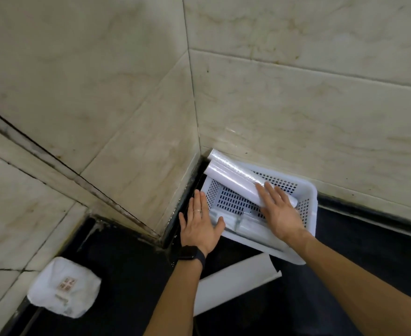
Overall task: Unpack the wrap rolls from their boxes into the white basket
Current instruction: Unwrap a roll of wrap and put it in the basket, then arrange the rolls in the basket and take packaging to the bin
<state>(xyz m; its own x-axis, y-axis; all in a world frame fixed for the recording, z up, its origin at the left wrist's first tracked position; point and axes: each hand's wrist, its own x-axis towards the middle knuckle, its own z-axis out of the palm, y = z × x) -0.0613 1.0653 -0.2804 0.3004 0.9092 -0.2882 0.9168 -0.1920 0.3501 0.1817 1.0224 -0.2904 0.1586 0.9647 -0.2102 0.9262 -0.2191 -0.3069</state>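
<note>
Over the basket [311,209], flat right fingers [270,194] touch a roll [231,174].

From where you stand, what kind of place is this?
Probably a kitchen or utility corner, though I cannot be sure: two tiled walls meet above a dark surface, where a basket holds rolls.

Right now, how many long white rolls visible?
3. A rear roll and a front roll lie diagonally in the white basket, ends over its far-left corner; a loose roll lies on the dark counter before it. Blurred packs inside may be more.
</note>
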